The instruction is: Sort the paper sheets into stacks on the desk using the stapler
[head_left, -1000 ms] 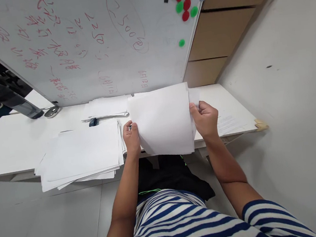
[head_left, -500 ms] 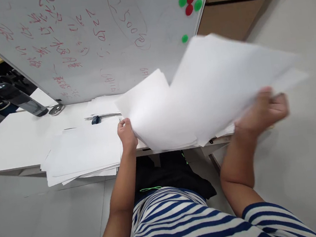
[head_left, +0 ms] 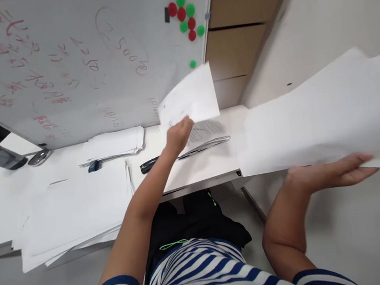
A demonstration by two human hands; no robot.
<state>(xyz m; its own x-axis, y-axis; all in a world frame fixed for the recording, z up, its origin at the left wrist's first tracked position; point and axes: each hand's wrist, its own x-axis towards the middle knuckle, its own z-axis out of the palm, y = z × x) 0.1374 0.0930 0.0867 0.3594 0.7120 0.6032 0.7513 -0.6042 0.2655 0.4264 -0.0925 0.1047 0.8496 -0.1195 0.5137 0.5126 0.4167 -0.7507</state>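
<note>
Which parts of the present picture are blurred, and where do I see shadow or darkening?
Head view: the right hand looks motion-blurred, and the red writing is soft; head view: faint shadow on the desk below the sheet in the left hand; head view: darkening at lower-right corner.

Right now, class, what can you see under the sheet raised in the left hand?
Beneath the sheet, part of a printed page shows, its lines too blurred to read. The sheet and the left hand cover the rest, so what lies there cannot be seen.
</note>
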